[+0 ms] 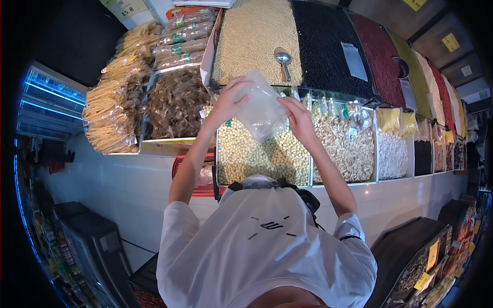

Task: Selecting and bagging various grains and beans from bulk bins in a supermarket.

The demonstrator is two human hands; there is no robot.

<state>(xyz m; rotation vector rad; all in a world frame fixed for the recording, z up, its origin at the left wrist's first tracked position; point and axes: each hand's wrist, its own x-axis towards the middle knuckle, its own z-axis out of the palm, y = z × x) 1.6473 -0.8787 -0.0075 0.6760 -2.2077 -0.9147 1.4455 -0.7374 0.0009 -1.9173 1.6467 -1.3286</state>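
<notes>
A clear plastic zip bag (259,109) hangs between my two hands, tilted, over the front bins. My left hand (232,99) grips its upper left edge, thumb on the near side. At the bag's right edge, my right hand (297,115) pinches the plastic near a reddish seal strip. The bag looks flat, with nothing visible inside. Under it lies a bin of pale round lotus seeds (265,161). Beyond the bag, a metal scoop (284,63) rests in a bin of soybeans (250,34).
Black beans (327,50) and red beans (377,54) fill bins at the back right. Sliced white dried goods (344,154) lie right of the lotus seeds. Bagged dried sticks (111,111) and dark dried pieces (175,106) stand left. A red basket (202,190) is below the counter.
</notes>
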